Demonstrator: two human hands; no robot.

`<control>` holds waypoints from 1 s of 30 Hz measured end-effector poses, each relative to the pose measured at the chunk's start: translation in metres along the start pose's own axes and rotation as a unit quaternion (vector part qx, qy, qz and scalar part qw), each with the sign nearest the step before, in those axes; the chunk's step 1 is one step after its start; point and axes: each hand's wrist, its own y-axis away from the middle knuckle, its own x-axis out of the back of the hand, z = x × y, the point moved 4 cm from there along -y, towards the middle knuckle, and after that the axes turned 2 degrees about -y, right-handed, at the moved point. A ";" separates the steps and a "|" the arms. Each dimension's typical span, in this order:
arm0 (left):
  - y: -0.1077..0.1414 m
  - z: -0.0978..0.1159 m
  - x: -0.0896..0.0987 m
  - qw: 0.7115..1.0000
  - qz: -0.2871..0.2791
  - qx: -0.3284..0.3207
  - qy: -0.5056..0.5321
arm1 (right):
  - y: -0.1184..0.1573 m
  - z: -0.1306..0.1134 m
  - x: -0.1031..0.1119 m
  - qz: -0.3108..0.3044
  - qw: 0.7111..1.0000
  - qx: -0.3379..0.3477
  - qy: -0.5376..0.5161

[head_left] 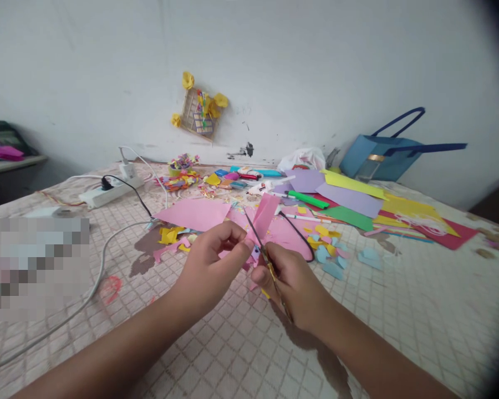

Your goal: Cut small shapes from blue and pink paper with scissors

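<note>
My left hand (216, 257) pinches a strip of pink paper (266, 213) that stands up between the two hands. In my right hand (297, 282) is a pair of scissors (269, 263) with gold-coloured handles. Its dark blades point up and to the left, beside the pink strip and close to my left fingertips. Whether the blades touch the paper I cannot tell. Behind the hands lies a larger pink sheet (197, 213). Small pink scraps (172, 249) and yellow scraps (170, 235) lie left of the strip.
Coloured sheets (349, 199), a green marker (307, 199) and blue scraps (332, 269) spread to the right. At the back right stands a blue bag (378, 158). A white power strip (112, 191) with cables sits at left. A yellow-flowered decoration (199, 113) hangs on the wall.
</note>
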 end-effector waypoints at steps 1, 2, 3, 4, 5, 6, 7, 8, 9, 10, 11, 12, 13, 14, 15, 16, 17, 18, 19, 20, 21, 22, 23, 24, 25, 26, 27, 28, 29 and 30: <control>0.000 0.000 0.000 1.000 0.000 0.001 0.003 | 0.000 0.000 0.000 0.000 1.000 -0.001 -0.001; 0.000 0.000 0.000 1.000 0.002 0.002 0.006 | 0.000 0.000 0.000 0.000 1.000 -0.001 -0.001; 0.000 0.000 0.000 1.000 0.004 0.004 0.010 | 0.000 0.000 0.000 0.001 1.000 -0.002 -0.002; 0.000 0.000 0.000 1.000 0.005 0.006 0.016 | 0.000 0.000 0.000 0.002 1.000 -0.003 -0.004; 0.000 0.000 -0.001 1.000 0.006 0.010 0.023 | 0.000 0.000 0.000 0.003 1.000 -0.005 -0.007; 0.000 0.000 -0.001 0.999 0.005 0.013 0.030 | 0.000 0.000 0.000 0.003 1.000 -0.005 -0.012; 0.000 0.000 -0.002 0.999 0.003 0.015 0.037 | 0.000 0.000 0.000 0.003 1.000 -0.005 -0.016; 0.001 0.000 -0.003 0.999 0.000 0.016 0.042 | 0.000 0.000 0.000 0.003 1.000 -0.004 -0.021; 0.001 0.000 -0.004 0.999 -0.003 0.016 0.046 | 0.001 0.000 0.000 0.002 1.000 -0.001 -0.024; 0.002 0.000 -0.005 0.999 -0.006 0.016 0.048 | 0.001 0.000 0.000 0.002 1.000 0.001 -0.026; 0.002 0.000 -0.006 0.999 -0.009 0.015 0.048 | 0.001 0.000 0.000 0.001 1.000 0.002 -0.027; 0.003 0.000 -0.006 0.999 -0.013 0.015 0.049 | 0.001 -0.001 0.000 0.000 1.000 0.002 -0.027; 0.003 0.000 -0.007 0.999 -0.016 0.015 0.050 | 0.001 -0.001 0.000 -0.002 1.000 0.001 -0.028; 0.003 -0.001 -0.007 0.999 -0.018 0.013 0.050 | 0.001 0.000 0.000 -0.004 1.000 -0.001 -0.028; 0.003 -0.001 -0.007 0.999 -0.018 0.011 0.048 | 0.000 0.000 0.000 -0.005 1.000 -0.003 -0.029; 0.002 -0.001 -0.006 0.999 -0.018 0.007 0.043 | 0.000 0.000 0.000 -0.006 1.000 -0.005 -0.030; 0.002 -0.001 -0.006 0.999 -0.019 0.003 0.037 | 0.000 0.000 0.000 -0.007 0.999 -0.005 -0.031; 0.001 0.000 -0.005 0.999 -0.018 -0.001 0.030 | 0.000 0.001 0.000 -0.006 0.999 -0.005 -0.031; 0.000 0.000 -0.004 1.000 -0.015 -0.006 0.023 | -0.001 0.001 0.000 -0.006 1.000 -0.003 -0.029; 0.000 0.001 -0.003 1.000 -0.009 -0.012 0.017 | -0.001 0.001 0.000 -0.005 1.000 -0.001 -0.027; 0.000 0.002 -0.002 1.000 0.000 -0.019 0.013 | -0.001 0.001 0.000 -0.004 1.000 0.001 -0.023; 0.000 0.003 0.000 0.999 0.010 -0.028 0.012 | -0.001 0.001 0.000 -0.003 1.000 0.003 -0.019; 0.000 0.004 0.002 0.999 0.018 -0.037 0.012 | -0.001 0.001 0.000 -0.002 1.000 0.005 -0.014; 0.000 0.005 0.003 0.999 0.023 -0.046 0.012 | 0.000 0.000 0.000 -0.001 1.000 0.006 -0.009; 0.000 0.005 0.004 0.998 0.025 -0.055 0.011 | 0.000 0.000 0.000 0.000 1.000 0.007 -0.005; 0.000 0.005 0.005 0.998 0.026 -0.062 0.011 | 0.000 0.000 0.000 0.000 1.000 0.007 0.000; 0.000 0.006 0.005 0.997 0.027 -0.068 0.009 | 0.000 0.000 0.000 -0.002 1.000 0.006 0.003; 0.000 0.005 0.006 0.997 0.029 -0.072 0.007 | 0.000 0.000 0.000 -0.004 1.000 0.006 0.004; 0.000 0.005 0.006 0.997 0.031 -0.075 0.005 | 0.000 0.001 0.000 -0.006 1.000 0.006 0.003; -0.001 0.005 0.006 0.996 0.032 -0.078 0.003 | 0.000 0.001 -0.001 -0.008 1.000 0.005 0.002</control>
